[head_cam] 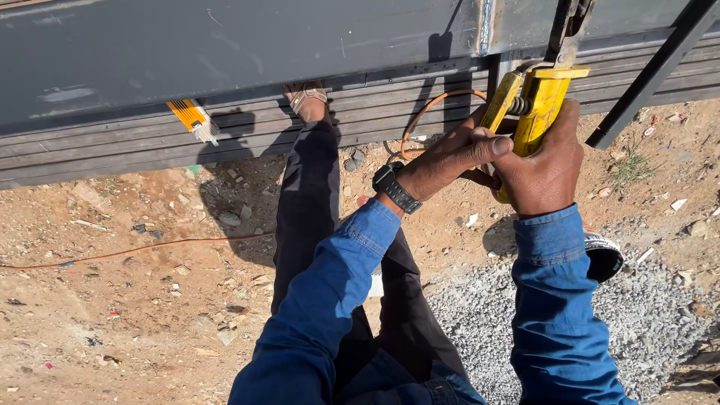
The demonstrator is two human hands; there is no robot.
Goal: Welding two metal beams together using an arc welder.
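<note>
Harsh bright sunlight, hard dark shadows on the dirt ground (150, 300) and grey steel panel (225, 52), sharp focus, slight wide-angle edge bending.

Both arms stretched forward in blue sleeves, wrists close together. Left hand (450, 154) angled in from the left, watch on the wrist, fingers curled, thumb pressing toward the right. Right hand (544, 169) knuckles up, fingers wrapped tight in a closed grip.

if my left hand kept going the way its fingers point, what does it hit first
The left hand points right, toward the yellow tool that the right hand grips. Its fingertips already seem to touch the handle, so it would meet that first; depth is hard to judge.
</note>
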